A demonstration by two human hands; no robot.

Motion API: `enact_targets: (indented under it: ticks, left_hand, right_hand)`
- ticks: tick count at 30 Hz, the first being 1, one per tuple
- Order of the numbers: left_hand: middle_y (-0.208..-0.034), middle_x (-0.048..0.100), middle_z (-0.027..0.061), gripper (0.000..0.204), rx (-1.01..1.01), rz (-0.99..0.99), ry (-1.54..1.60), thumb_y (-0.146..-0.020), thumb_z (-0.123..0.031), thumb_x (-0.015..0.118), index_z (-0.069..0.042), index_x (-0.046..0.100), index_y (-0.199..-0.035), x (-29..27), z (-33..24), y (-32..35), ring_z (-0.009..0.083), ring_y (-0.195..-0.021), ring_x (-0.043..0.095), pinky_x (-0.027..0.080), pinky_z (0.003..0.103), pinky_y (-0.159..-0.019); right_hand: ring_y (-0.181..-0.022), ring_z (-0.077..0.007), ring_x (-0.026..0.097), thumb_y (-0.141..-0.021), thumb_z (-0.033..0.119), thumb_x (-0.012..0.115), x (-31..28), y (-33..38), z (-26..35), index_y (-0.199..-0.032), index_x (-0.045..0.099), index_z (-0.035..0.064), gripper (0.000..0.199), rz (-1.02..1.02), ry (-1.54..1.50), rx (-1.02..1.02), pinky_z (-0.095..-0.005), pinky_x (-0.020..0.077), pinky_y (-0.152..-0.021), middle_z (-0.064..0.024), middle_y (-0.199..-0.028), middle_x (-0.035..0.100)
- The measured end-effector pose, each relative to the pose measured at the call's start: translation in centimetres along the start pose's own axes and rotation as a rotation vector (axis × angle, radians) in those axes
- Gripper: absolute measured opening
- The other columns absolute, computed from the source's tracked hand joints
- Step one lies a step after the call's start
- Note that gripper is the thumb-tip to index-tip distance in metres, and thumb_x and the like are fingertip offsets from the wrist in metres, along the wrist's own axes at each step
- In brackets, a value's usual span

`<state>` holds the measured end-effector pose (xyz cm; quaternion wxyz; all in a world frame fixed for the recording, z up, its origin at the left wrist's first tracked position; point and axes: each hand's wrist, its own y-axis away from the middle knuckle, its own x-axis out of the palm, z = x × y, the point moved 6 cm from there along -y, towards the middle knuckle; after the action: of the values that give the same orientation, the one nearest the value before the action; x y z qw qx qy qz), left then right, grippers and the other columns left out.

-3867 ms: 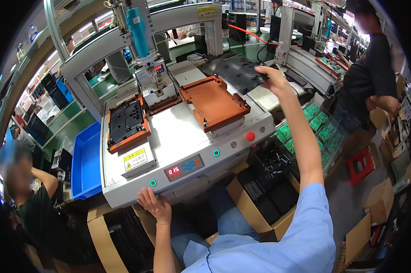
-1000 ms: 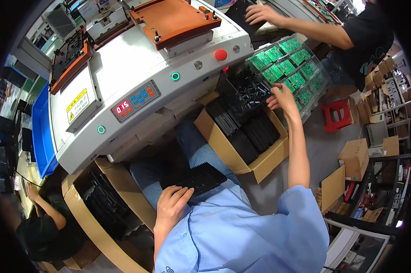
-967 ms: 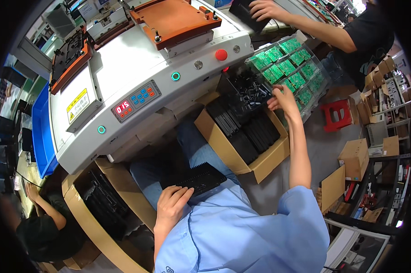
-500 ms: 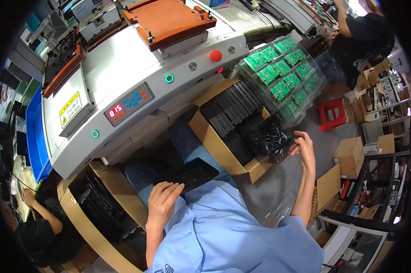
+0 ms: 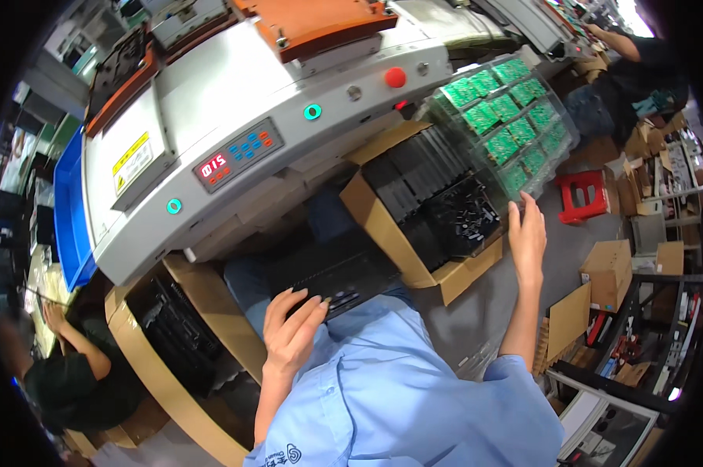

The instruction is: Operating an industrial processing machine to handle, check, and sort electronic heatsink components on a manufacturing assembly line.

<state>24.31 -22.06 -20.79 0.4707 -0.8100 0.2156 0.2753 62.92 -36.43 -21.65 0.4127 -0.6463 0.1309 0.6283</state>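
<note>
A flat black plastic panel [image 5: 337, 282] with a toothed edge lies across my lap. My left hand [image 5: 295, 335] grips its near left edge, the fingers laid over the top. Over on the right, my right hand [image 5: 528, 233] is raised with its fingers stretched apart and nothing visible in them. Its fingertips are by the lower corner of a clear plastic tray [image 5: 563, 162] holding several green circuit boards [image 5: 501, 140]; whether they touch the tray I cannot tell. Left of that hand, a cardboard box [image 5: 394, 251] holds upright black panels [image 5: 425, 171] and a container of small black parts [image 5: 469, 218].
A white machine [image 5: 234, 93] with lit buttons, a red knob and an orange plate [image 5: 320, 27] spans the front. Another open carton [image 5: 145, 354] with black parts stands at left. A red stool [image 5: 581, 196] and cardboard boxes [image 5: 606, 272] are at right. Two people work nearby.
My right hand has moved up from beside the small-parts container to the tray's lower corner. The black panel lies flatter across my lap, still in my left hand. The whole view has shifted slightly.
</note>
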Motion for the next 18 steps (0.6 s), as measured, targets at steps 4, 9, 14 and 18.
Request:
enact_targets:
  ticks: [4,9,14,18]
  left_hand:
    - [-0.094,0.069,0.0050,0.021,0.105,-0.059,-0.031,-0.068,-0.008,0.076,-0.008,0.071,-0.089,0.0,-1.0,-0.6,0.0265,-0.091,0.063,0.052,0.042,-0.084]
    - [-0.099,0.069,-0.0003,0.023,0.140,-0.054,-0.092,-0.071,-0.012,0.075,-0.015,0.071,-0.093,0.2,-1.7,-0.3,0.0245,-0.098,0.061,0.046,0.041,-0.093]
    - [-0.114,0.064,0.0044,0.025,-0.116,0.002,-0.141,-0.073,-0.003,0.068,-0.013,0.072,-0.095,1.1,0.8,1.1,0.0314,-0.118,0.050,0.040,0.046,-0.099]
    - [-0.142,0.039,0.0177,0.059,-0.681,-0.111,0.206,-0.076,0.007,0.057,-0.007,0.049,-0.134,1.6,4.2,4.3,0.0370,-0.135,0.033,0.036,0.044,-0.104]
  right_hand:
    - [-0.088,-0.0124,0.061,-0.100,0.032,0.046,1.2,1.6,8.2,-0.131,0.047,-0.0022,0.046,0.787,-1.050,0.131,-0.0248,0.0491,-0.075,-0.0103,-0.107,0.064]
    - [-0.102,-0.0146,0.058,-0.097,0.031,0.055,5.0,6.1,17.0,-0.140,0.034,-0.0053,0.060,1.065,-1.514,0.273,-0.0262,0.0456,-0.091,-0.0114,-0.117,0.060]
    - [-0.109,-0.0131,0.055,-0.091,0.016,0.062,5.5,5.7,18.7,-0.140,0.035,-0.0050,0.059,0.973,-1.624,0.426,-0.0267,0.0428,-0.095,-0.0083,-0.121,0.058]
    - [-0.110,-0.0131,0.055,-0.092,0.016,0.060,6.9,6.1,19.0,-0.139,0.037,-0.0039,0.056,0.901,-1.761,0.491,-0.0274,0.0426,-0.096,-0.0090,-0.123,0.057]
